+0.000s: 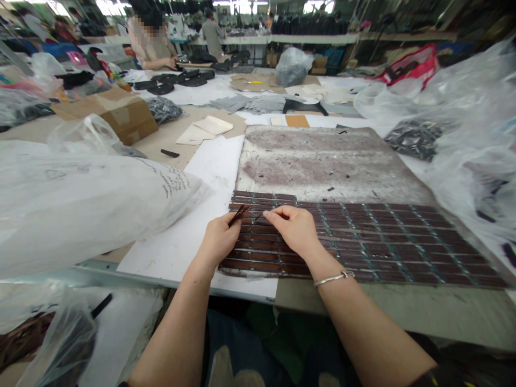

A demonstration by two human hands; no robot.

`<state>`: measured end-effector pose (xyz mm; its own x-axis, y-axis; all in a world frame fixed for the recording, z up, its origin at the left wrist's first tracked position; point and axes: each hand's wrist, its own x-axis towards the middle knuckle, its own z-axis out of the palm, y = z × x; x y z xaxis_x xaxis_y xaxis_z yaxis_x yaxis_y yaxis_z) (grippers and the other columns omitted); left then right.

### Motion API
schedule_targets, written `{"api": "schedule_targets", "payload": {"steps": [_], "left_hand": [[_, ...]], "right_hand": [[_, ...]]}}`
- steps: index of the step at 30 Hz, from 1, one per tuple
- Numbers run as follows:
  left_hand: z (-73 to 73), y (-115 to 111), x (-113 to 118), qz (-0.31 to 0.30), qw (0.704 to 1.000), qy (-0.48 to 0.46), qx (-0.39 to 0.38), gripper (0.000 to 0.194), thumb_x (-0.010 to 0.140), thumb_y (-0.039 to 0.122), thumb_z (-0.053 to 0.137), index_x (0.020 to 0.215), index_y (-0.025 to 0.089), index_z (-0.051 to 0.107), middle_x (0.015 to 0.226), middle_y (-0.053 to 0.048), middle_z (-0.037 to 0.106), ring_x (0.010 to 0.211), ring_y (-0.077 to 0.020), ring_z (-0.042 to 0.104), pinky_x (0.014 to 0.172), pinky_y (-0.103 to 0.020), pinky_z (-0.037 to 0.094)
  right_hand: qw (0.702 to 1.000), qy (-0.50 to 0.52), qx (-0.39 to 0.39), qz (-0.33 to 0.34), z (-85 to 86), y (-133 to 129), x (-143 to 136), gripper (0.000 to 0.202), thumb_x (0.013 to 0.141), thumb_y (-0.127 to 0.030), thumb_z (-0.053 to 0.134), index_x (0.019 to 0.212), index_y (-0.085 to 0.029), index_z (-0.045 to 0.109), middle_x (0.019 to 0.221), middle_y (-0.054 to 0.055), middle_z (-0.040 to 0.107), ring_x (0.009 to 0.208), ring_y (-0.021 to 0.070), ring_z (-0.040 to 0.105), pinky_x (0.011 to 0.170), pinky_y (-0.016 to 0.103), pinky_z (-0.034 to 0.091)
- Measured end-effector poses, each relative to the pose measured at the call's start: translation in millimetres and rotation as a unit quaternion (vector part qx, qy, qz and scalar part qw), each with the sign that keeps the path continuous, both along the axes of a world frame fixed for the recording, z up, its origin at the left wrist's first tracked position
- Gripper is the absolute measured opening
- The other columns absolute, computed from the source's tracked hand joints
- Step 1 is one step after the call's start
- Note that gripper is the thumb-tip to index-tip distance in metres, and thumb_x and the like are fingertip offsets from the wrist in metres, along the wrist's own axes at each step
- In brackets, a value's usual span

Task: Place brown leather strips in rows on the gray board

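Note:
My left hand (pixel 221 236) is closed around a small bunch of thin dark brown strips (pixel 240 214), which stick up past the thumb. Just to its right, my right hand (pixel 295 228) pinches one thin dark strip (pixel 259 216) between thumb and fingertips. Both hands are over rows of flat dark brown strips (pixel 363 236) laid side by side on a stained whitish board (pixel 302 156). Narrow bluish-green bands run across these rows. Above the rows, the board's far part carries only scattered dark scraps. A bracelet is on my right wrist.
A large white plastic bag (pixel 92 204) lies at the left, near an open cardboard box (pixel 108 113). Clear plastic bags (pixel 475 118) pile up at the right. Black cut pieces (pixel 177 79) lie farther back, where a person (pixel 151 45) works across the table.

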<state>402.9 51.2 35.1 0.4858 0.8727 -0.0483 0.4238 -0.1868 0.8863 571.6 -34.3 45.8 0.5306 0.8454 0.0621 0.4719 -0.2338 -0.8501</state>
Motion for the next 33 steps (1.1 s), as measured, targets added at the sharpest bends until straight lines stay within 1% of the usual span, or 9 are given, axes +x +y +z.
{"api": "schedule_targets", "payload": {"steps": [4,7,11,15,17,20,22,28,33], "left_hand": [[-1.4,1,-1,0.001,1.0,0.022,0.017,0.035,0.081,0.04,0.054,0.107,0.022,0.07,0.101,-0.002,0.072,0.095,-0.0241,0.064,0.09,-0.035,0.046],[-2.8,2,-1,-0.011,0.999,0.023,0.032,0.035,0.083,0.038,0.052,0.109,0.024,0.068,0.105,-0.001,0.071,0.098,-0.0229,0.063,0.092,-0.034,0.045],[-4.2,2,-1,-0.03,0.999,0.019,0.031,0.033,0.083,0.035,0.051,0.109,0.026,0.068,0.107,0.001,0.07,0.102,-0.0214,0.062,0.093,-0.032,0.044],[-3.7,1,-2,-0.028,0.999,0.007,0.025,0.032,0.082,0.035,0.052,0.108,0.025,0.069,0.107,0.001,0.071,0.103,-0.0219,0.062,0.093,-0.032,0.045],[-2.6,2,-2,-0.014,1.0,-0.003,0.023,0.033,0.082,0.037,0.053,0.108,0.024,0.069,0.107,0.0,0.071,0.101,-0.0223,0.062,0.092,-0.033,0.045],[-0.2,3,-2,0.018,0.999,-0.007,0.027,0.034,0.082,0.038,0.053,0.109,0.023,0.068,0.105,0.0,0.071,0.1,-0.0229,0.063,0.089,-0.033,0.047],[1.0,3,-2,0.031,0.999,-0.009,0.03,0.033,0.082,0.037,0.054,0.108,0.023,0.068,0.105,0.0,0.071,0.101,-0.0228,0.063,0.09,-0.033,0.046],[1.0,2,-1,0.022,0.999,-0.004,0.031,0.032,0.082,0.036,0.054,0.107,0.023,0.069,0.106,0.0,0.071,0.101,-0.0223,0.062,0.09,-0.032,0.045],[0.5,2,-2,0.022,0.999,-0.003,0.026,0.032,0.082,0.037,0.054,0.105,0.022,0.07,0.101,-0.001,0.072,0.096,-0.0226,0.064,0.086,-0.032,0.047]], "right_hand": [[1.0,0.013,0.002,0.014,-1.7,1,-4,0.026,0.075,-0.047,0.063,0.072,-0.022,0.073,0.066,-0.002,0.069,0.063,0.0135,0.06,0.064,0.025,0.044],[1.0,-0.021,-0.009,0.014,-4.2,1,-4,0.024,0.077,-0.045,0.062,0.073,-0.024,0.073,0.069,-0.003,0.07,0.065,0.0138,0.061,0.065,0.025,0.043],[0.993,-0.098,-0.062,-0.009,-8.6,1,1,0.021,0.078,-0.043,0.061,0.074,-0.027,0.073,0.073,-0.002,0.071,0.071,0.0164,0.063,0.069,0.027,0.042],[0.988,-0.118,-0.101,-0.008,-8.0,1,3,0.021,0.077,-0.044,0.061,0.073,-0.027,0.073,0.071,-0.001,0.07,0.071,0.0179,0.062,0.069,0.029,0.042],[0.992,-0.092,-0.082,0.009,-4.1,0,2,0.022,0.077,-0.043,0.061,0.073,-0.025,0.073,0.07,-0.001,0.07,0.069,0.0162,0.062,0.067,0.027,0.042],[0.998,-0.024,-0.027,0.043,2.0,-1,0,0.024,0.078,-0.044,0.061,0.074,-0.022,0.071,0.067,-0.002,0.068,0.063,0.0128,0.059,0.062,0.024,0.042],[0.999,0.004,-0.007,0.052,3.1,-1,-2,0.025,0.077,-0.044,0.062,0.074,-0.021,0.071,0.065,-0.003,0.066,0.061,0.0119,0.057,0.06,0.023,0.041],[0.998,0.035,-0.012,0.045,-3.4,1,-2,0.023,0.076,-0.043,0.064,0.074,-0.021,0.072,0.068,-0.002,0.068,0.064,0.0125,0.058,0.062,0.025,0.042],[0.986,0.153,0.02,0.062,2.1,0,-3,0.025,0.073,-0.044,0.066,0.075,-0.019,0.07,0.068,0.0,0.068,0.061,0.011,0.056,0.06,0.024,0.043]]}}
